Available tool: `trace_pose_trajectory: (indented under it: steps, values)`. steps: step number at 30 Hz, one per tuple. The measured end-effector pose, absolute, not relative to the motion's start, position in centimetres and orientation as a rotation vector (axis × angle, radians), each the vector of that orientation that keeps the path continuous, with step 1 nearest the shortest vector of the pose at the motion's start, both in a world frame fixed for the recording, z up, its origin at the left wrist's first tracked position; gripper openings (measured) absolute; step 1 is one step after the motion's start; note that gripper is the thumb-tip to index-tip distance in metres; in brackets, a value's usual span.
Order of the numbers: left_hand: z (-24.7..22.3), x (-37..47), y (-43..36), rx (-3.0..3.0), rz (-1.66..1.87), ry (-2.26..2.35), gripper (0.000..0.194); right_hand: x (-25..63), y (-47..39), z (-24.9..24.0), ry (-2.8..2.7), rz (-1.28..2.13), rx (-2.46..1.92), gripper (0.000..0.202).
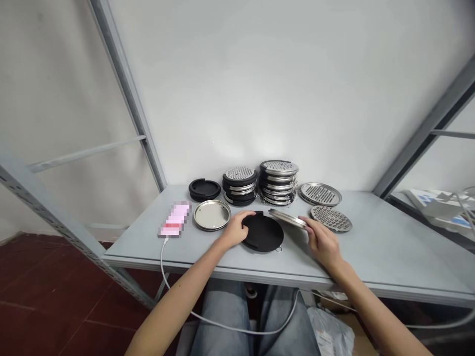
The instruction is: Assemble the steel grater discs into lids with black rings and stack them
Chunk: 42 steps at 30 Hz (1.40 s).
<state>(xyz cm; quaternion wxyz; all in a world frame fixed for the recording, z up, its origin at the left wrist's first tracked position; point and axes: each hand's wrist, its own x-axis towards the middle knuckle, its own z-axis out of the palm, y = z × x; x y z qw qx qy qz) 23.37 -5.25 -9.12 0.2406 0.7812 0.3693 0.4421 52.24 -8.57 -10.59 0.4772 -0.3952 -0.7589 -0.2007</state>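
In front of me a round black disc [264,235] with a raised partial rim lies on the table, a small wire ring at its lower right edge. My left hand [236,230] is closed on the disc's left rim. Held up at a tilt just right of it is a round metal plate [287,218], seen nearly edge-on. My right hand [323,242] grips this plate by its right edge; some of the fingers are hidden. Beyond the right hand lies a slotted metal disc [331,219]. Left of my left hand is a shallow metal tray [212,214].
Along the wall stand a black round piece [204,189], a shorter stack [240,186] and a taller stack [279,182] of black and metal discs. Slotted metal plates [320,194] sit at back right. A phone [175,219] trails a white cable [222,326] across my lap.
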Motion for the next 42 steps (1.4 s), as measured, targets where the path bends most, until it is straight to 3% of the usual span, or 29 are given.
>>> trace_pose_trajectory:
  steps: [10,22,25,29,33,42]
  values:
    - [-8.2,22.5,-6.3,2.138,1.413,1.02,0.052,51.5,-8.2,-10.3,-2.038,-0.482,-0.978,0.028]
    - [-2.2,19.3,-8.7,2.413,1.43,0.97,0.053,50.5,-8.5,-9.6,-2.266,-0.267,-1.099,0.035]
    - [-2.0,19.6,-9.1,2.41,1.434,0.921,0.054,49.1,-8.8,-7.7,-2.174,-0.131,-1.143,0.047]
    - [-1.2,19.9,-9.9,2.488,1.323,0.82,0.056,45.4,-9.2,-2.6,-2.166,0.008,-1.067,0.043]
    - [0.6,19.3,-10.4,2.53,1.28,0.764,0.059,42.0,-8.9,1.9,-2.423,-0.083,-0.987,0.04]
    - [2.7,16.4,-9.8,2.54,1.234,0.782,0.053,38.1,-6.1,5.0,-2.531,-0.134,-1.188,0.025]
